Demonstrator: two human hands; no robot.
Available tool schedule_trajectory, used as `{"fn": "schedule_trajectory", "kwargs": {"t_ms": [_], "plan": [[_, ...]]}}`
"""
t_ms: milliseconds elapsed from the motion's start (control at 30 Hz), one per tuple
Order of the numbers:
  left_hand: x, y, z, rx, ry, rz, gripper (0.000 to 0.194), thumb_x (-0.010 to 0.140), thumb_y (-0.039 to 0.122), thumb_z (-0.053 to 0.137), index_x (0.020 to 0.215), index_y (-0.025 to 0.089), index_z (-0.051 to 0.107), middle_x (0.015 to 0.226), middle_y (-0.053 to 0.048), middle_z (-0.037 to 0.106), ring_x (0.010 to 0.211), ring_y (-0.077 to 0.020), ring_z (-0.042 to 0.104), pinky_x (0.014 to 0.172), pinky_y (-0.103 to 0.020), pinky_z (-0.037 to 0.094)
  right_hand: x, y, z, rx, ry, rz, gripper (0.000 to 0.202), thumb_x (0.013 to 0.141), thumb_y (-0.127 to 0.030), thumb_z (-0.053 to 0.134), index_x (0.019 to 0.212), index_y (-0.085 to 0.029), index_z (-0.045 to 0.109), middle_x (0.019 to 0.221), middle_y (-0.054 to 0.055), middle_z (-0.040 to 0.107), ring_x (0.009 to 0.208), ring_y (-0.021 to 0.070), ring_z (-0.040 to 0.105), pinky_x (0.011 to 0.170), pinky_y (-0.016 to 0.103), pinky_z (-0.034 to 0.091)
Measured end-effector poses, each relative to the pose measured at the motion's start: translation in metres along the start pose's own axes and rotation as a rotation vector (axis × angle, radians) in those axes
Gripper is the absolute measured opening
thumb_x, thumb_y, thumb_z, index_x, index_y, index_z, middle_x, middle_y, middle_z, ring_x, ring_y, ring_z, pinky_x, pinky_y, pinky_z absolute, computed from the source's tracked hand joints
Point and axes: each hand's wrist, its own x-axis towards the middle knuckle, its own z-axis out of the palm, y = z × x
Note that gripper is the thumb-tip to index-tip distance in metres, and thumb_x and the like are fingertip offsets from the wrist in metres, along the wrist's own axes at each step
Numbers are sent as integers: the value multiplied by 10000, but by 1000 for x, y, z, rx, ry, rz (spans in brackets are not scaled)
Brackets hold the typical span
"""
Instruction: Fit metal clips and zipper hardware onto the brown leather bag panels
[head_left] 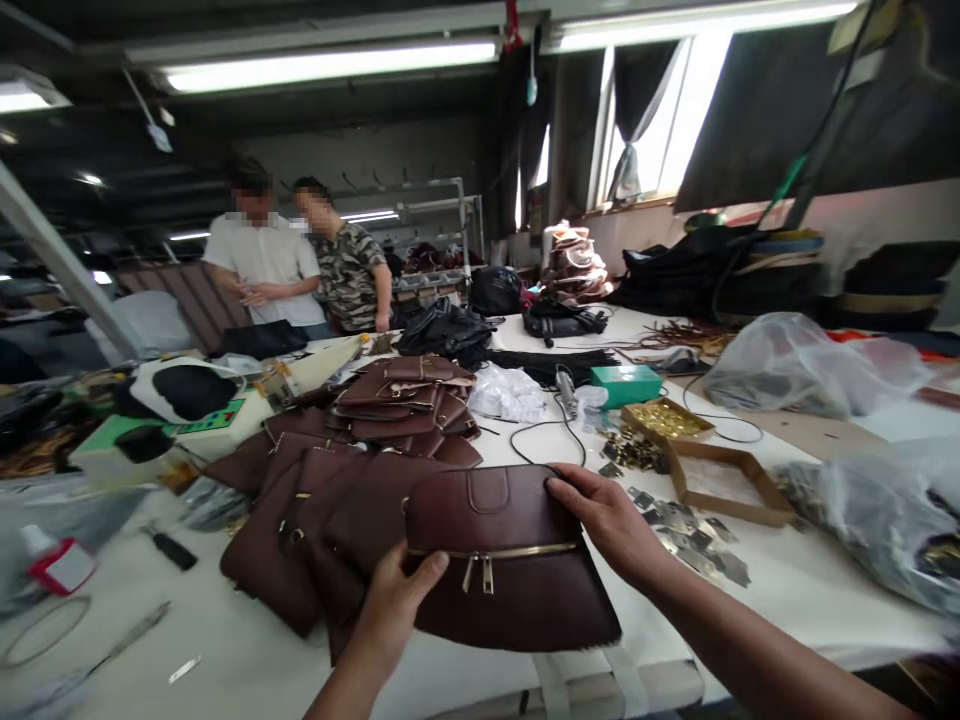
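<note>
A dark brown leather bag panel (517,600) with a gold zipper and two zipper pulls is held up over the near table edge. My left hand (394,600) grips its left side, thumb on the front near the zipper's end. At the upper right corner my right hand (600,505) pinches it between thumb and fingers. The fingers behind the panel are hidden. Just left of it, overlapping brown leather pieces (300,530) lie on the table, and more zippered brown pieces (405,400) are stacked behind them.
Thin metal plates (694,540) lie loose at right, beside an open cardboard tray (731,480) and a box of gold-coloured parts (667,418). A green box (626,385) stands behind. At left are a red-and-white bottle (60,565) and an awl-like tool (131,635). Two people (300,265) stand beyond the table.
</note>
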Motion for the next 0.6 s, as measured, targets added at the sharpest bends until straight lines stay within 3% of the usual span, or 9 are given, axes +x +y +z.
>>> {"fn": "schedule_trajectory", "kwargs": {"t_ms": [133, 200, 267, 400, 533, 600], "plan": [[-7, -32, 35, -36, 0, -151, 642, 807, 651, 817, 1183, 132, 786, 1189, -147, 824, 1188, -377, 734, 1049, -474, 561, 24, 77, -54, -531, 92, 58, 479, 975, -555, 638, 1288, -224, 787, 1328, 128, 769, 1185, 350, 727, 1033, 445, 550], [-12, -47, 40, -8, 34, -172, 686, 802, 693, 781, 1188, 126, 778, 1165, -154, 826, 1178, -379, 739, 1041, -483, 561, 34, 115, -84, -893, 100, 109, 449, 941, -417, 679, 1330, -213, 774, 1486, 158, 675, 1318, 403, 653, 1086, 511, 513], [-16, -54, 38, 44, 47, -178, 681, 822, 690, 744, 1212, 131, 762, 1169, -153, 823, 1197, -375, 732, 1050, -478, 553, 41, 142, -107, -1078, 35, 171, 433, 942, -311, 654, 1349, -223, 768, 1539, 154, 636, 1375, 397, 616, 1099, 512, 497], [-28, -51, 29, 223, 43, -126, 525, 865, 550, 728, 1233, 176, 741, 1252, -130, 797, 1254, -353, 694, 1088, -446, 512, 51, 154, -120, -1118, -28, 199, 372, 1004, -307, 559, 1280, -247, 801, 1473, 133, 674, 1296, 340, 664, 978, 424, 531], [-44, -53, 28, 409, 19, -101, 363, 830, 460, 762, 1075, 193, 765, 1125, -119, 813, 1106, -347, 730, 989, -427, 539, 62, 146, -111, -1080, 44, 189, 415, 977, -381, 598, 1324, -230, 769, 1476, 164, 651, 1278, 349, 653, 878, 396, 535], [-51, -59, 29, 481, 43, -103, 395, 823, 439, 757, 1127, 186, 751, 1107, -126, 806, 1059, -338, 738, 949, -420, 549, 66, 145, -104, -1038, 57, 175, 462, 943, -334, 628, 1378, -229, 742, 1483, 167, 653, 1267, 337, 655, 861, 375, 526]]}}
